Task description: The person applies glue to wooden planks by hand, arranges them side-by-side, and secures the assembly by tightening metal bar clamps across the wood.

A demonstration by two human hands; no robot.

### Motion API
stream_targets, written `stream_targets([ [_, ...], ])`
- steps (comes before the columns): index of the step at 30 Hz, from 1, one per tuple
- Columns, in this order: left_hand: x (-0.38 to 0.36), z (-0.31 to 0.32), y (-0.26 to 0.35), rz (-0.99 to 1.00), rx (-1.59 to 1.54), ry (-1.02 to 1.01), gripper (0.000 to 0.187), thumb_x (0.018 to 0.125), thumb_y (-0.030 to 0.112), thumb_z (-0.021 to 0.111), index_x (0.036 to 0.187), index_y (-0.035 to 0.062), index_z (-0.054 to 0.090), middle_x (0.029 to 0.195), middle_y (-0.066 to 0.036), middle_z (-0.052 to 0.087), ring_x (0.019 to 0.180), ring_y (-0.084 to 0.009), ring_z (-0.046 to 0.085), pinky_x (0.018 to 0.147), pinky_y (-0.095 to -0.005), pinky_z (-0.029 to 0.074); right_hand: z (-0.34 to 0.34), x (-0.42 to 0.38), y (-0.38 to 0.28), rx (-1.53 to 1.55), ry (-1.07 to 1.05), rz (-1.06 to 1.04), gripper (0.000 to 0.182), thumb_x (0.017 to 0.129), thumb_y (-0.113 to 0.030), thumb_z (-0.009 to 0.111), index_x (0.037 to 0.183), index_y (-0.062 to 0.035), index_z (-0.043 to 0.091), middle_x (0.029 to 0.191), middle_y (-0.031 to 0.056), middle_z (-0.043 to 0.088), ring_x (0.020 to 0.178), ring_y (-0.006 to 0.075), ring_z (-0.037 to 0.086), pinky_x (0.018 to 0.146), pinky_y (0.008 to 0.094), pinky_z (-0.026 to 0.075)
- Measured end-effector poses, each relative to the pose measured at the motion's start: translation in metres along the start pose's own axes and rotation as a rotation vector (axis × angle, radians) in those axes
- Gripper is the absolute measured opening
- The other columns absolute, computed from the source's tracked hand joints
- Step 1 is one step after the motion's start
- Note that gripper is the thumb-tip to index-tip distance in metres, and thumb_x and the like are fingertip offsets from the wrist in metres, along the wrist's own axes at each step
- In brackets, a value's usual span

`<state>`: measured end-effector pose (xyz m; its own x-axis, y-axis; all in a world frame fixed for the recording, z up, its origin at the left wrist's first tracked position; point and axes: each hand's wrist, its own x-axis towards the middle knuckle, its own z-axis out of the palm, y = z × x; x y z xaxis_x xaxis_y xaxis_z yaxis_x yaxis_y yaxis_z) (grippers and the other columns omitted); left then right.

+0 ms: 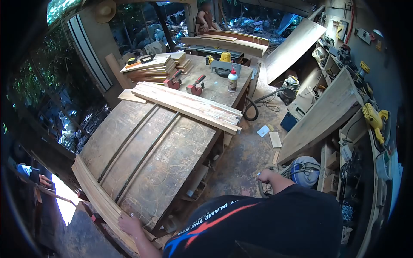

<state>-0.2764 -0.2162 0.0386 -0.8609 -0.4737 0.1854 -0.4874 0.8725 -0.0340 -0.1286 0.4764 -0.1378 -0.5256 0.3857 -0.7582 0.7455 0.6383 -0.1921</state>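
Note:
Long wooden strips [101, 206] lie side by side along the near left edge of the worktable [172, 172]. My left hand [130, 224] is over their near end, its fingers bent around them. Out to the right of the table, my right hand [267, 176] is low with curled fingers, beside a hose; I cannot tell what it holds. Two long clamp bars [148, 155] cross the tabletop, from the strips to a stack of boards [189, 105] at the far side. Behind that stack sit two red clamp heads [195, 87].
A glue bottle [232, 81], a yellow power tool [225, 58] and stacked panels [150, 69] stand at the table's far end. On the right are a blue-and-white vacuum [305, 171], leaning boards [322, 114] and tool shelves. Another person [204, 20] works at the back.

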Motion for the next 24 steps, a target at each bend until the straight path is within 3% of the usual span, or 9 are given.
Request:
stream_targets([
  [5, -0.003, -0.007, 0.004, -0.006, -0.008, -0.017, 0.05, 0.086, 0.028, 0.077, 0.127, 0.0038, 0.061, 0.123, -0.018, 0.062, 0.114, -0.0355, 0.059, 0.093, -0.0483, 0.048, -0.01, -0.021, -0.016, 0.094, 0.024, -0.005, 0.043, 0.086, -0.043, 0.077, 0.083, -0.0003, 0.072, 0.071, 0.01, 0.068, 0.054, 0.0211, 0.061, 0.052, 0.0373, 0.051],
  [11, 0.004, -0.01, -0.001, 0.074, 0.013, -0.045, 0.041, 0.085, 0.028, 0.076, 0.117, 0.004, 0.066, 0.111, -0.017, 0.068, 0.102, -0.0369, 0.065, 0.087, -0.0493, 0.051, 0.001, 0.007, 0.007, 0.086, 0.014, 0.023, 0.04, 0.085, -0.041, 0.079, 0.083, -0.0008, 0.072, 0.07, 0.0104, 0.067, 0.053, 0.0214, 0.06, 0.051, 0.0367, 0.05],
  [17, 0.002, -0.025, 0.004, 0.085, 0.033, -0.099, 0.041, 0.086, 0.03, 0.076, 0.116, 0.0036, 0.067, 0.112, -0.015, 0.068, 0.102, -0.0382, 0.065, 0.085, -0.05, 0.052, -0.025, -0.029, -0.007, 0.028, 0.027, 0.045, 0.043, 0.086, -0.042, 0.08, 0.081, -0.0001, 0.071, 0.066, 0.0107, 0.065, 0.053, 0.0217, 0.06, 0.051, 0.0371, 0.049],
  [24, 0.002, -0.026, 0.01, 0.043, 0.029, -0.136, 0.051, 0.088, 0.035, 0.074, 0.126, 0.0022, 0.062, 0.125, -0.017, 0.065, 0.108, -0.0388, 0.063, 0.09, -0.0512, 0.05, -0.017, -0.018, 0.01, 0.148, 0.088, 0.018, 0.046, 0.086, -0.043, 0.081, 0.078, -0.0001, 0.068, 0.065, 0.01, 0.063, 0.054, 0.0201, 0.058, 0.051, 0.0386, 0.047],
])
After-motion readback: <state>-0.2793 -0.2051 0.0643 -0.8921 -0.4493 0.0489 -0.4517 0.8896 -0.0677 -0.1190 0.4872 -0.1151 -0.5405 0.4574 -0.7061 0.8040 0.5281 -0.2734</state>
